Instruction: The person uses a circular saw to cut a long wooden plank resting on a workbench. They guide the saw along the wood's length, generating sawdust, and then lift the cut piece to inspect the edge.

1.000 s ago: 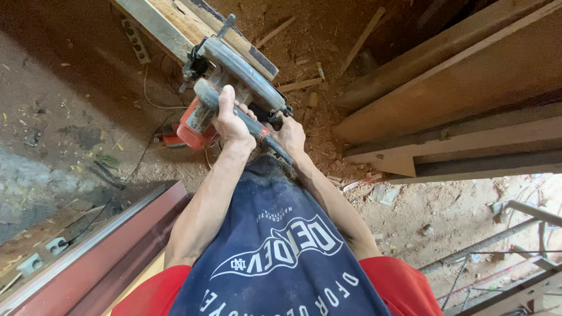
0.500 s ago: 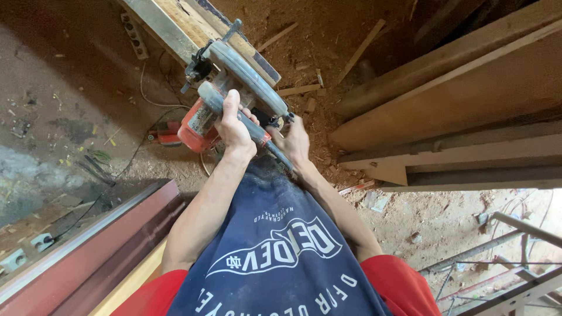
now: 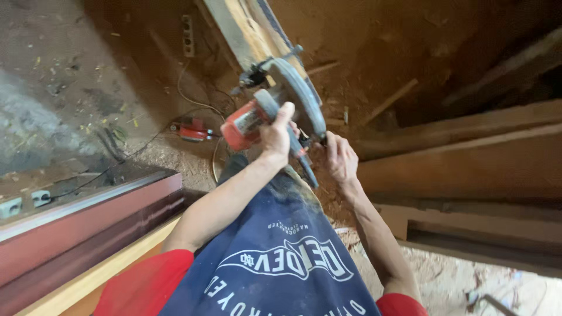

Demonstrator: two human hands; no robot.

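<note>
A circular saw (image 3: pixel 275 108) with a red motor body and a grey blade guard is held tilted above the sawdust-covered floor, its guard end up against a pale wooden plank (image 3: pixel 246 26).

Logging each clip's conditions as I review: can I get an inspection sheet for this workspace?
Surface: dirt floor strewn with sawdust and wood chips.
Job's things: red and grey circular saw held up over a long wooden plank.
Clutter: loose wood sticks, a second red tool on the ground.
Grips: left hand closed on the saw's handle; right hand beside the saw's rear, contact unclear.
Cables: thin cords trail across the floor; a socket strip lies near the plank.
Surroundings: stacked timber beams on the right, a reddish metal beam on the left.
</note>
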